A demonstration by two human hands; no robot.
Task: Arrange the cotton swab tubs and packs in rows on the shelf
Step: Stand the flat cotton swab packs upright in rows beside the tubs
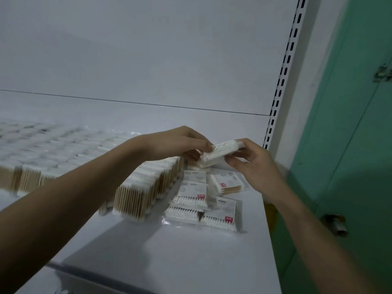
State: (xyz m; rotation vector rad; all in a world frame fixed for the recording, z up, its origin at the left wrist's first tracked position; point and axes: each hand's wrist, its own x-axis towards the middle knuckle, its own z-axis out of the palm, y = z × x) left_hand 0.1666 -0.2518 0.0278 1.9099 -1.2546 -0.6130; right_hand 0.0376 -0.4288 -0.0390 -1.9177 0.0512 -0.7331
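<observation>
Filling most of the view is a big white shelf with a white back wall and a slotted post at its right edge; a green door stands to the right of that. Many cotton swab packs stand on end in long rows across the left and middle of the shelf, wooden sticks showing at the front, though the far left is blurred. Just to the right of the rows, a small loose pile of flat packs with red marks lies on the shelf, some on top of others. Both arms reach forward and up from the bottom corners and meet above the pile. The left hand comes in from the left with its back up, and its fingers pinch the left end of one pack. The right hand comes in from the right, its fingers curled round the right end of the same pack. This pack is tilted, held in the air over the back end of the pile, near the last row.
</observation>
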